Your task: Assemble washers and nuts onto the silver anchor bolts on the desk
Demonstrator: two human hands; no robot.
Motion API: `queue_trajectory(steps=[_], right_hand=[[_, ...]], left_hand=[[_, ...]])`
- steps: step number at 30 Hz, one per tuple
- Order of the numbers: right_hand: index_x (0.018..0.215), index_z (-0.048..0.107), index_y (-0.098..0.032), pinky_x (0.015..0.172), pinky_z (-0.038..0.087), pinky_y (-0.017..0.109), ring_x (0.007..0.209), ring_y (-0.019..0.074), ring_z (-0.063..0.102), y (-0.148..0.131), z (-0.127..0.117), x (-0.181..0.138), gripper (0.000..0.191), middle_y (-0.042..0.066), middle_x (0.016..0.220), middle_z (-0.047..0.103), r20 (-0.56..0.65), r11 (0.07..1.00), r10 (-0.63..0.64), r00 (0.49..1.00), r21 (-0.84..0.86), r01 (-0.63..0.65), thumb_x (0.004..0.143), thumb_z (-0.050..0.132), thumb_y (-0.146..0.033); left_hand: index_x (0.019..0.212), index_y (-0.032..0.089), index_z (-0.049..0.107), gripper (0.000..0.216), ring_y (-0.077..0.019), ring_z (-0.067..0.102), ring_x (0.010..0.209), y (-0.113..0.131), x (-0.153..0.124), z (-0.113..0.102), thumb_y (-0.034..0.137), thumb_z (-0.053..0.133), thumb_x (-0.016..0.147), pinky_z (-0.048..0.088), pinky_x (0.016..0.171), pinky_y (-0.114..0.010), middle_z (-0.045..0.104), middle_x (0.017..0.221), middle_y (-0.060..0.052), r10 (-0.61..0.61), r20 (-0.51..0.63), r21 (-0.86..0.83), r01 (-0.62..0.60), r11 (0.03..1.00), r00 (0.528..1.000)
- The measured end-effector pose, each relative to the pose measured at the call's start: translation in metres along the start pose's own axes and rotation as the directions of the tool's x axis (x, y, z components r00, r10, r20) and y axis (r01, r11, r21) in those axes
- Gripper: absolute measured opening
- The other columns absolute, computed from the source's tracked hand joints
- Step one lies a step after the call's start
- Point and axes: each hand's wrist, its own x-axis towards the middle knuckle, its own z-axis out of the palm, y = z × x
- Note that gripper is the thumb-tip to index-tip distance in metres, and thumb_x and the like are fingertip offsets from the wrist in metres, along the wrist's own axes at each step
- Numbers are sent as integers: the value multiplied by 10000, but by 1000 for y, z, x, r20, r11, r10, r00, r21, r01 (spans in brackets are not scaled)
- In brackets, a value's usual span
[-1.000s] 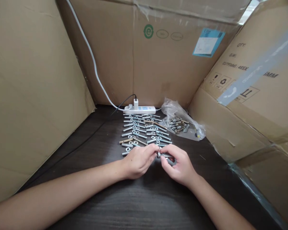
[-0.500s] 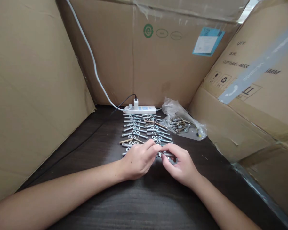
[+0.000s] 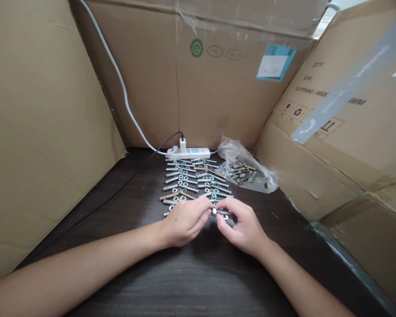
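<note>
Between the fingers of my right hand (image 3: 242,224) lies a metal bolt (image 3: 226,212), its shaft pointing right. A silvery hex nut (image 3: 214,211) shows at the bolt's left end, in the gap between my hands. My left hand (image 3: 186,222) is closed, thumb and fingertips pinched together right beside that nut. Whatever those left fingertips hold is hidden. Just beyond both hands, metal sleeves, bolts, nuts (image 3: 174,190) and washers lie in two columns of rows, mostly silver with a few brass-coloured pieces. My hands partly cover the nearest rows.
A clear plastic bag (image 3: 247,169) with several bolts lies at the back right. Behind the rows stands a white power strip (image 3: 201,153) with a charger and a black cable (image 3: 119,191). Cardboard boxes (image 3: 145,88) wall the dark table (image 3: 171,281) on three sides.
The view has shifted slightly. My left fingertips have drawn back a little from my right fingers, so the nut between them shows more plainly. The right hand keeps hold of the bolt.
</note>
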Motion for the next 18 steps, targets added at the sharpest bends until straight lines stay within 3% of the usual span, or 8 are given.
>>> queue_trajectory(steps=[3, 6, 10, 18], right_hand=[[858, 601, -183, 576, 422, 232, 620, 133, 532, -1, -1, 1, 107, 13, 724, 601, 0, 1000, 1, 1000, -2, -1, 785, 523, -169], [851, 600, -182, 574, 430, 230, 623, 134, 546, -1, -2, 1, 100, 14, 730, 608, -17, 1000, 10, 1000, 15, -10, 787, 525, -168], [876, 618, -184, 576, 429, 222, 645, 134, 556, 0, -1, 1, 141, 16, 759, 622, 2, 999, 27, 1000, 22, -27, 775, 528, -143], [849, 597, -185, 597, 419, 225, 625, 124, 537, 0, -2, 1, 99, -4, 719, 596, 6, 999, 14, 1000, 47, -14, 777, 541, -146]], left_hand=[[874, 180, 480, 214, -123, 492, 656, 1, 0, -2, 235, 292, 958, 359, 608, -238, 530, 780, -4, -23, -3, 10, 24, 1000, 1000], [999, 193, 467, 158, -125, 492, 697, 1, -1, -1, 250, 327, 953, 380, 631, -234, 515, 862, -12, -52, -69, -4, 52, 999, 996], [1138, 223, 447, 223, -123, 501, 752, -3, -2, 2, 211, 322, 954, 412, 684, -233, 468, 939, -25, 26, -88, -40, -30, 999, 996], [960, 180, 492, 189, -130, 492, 723, -1, 1, -2, 214, 305, 958, 375, 645, -234, 508, 847, -18, 14, -6, -4, -14, 1000, 1000]])
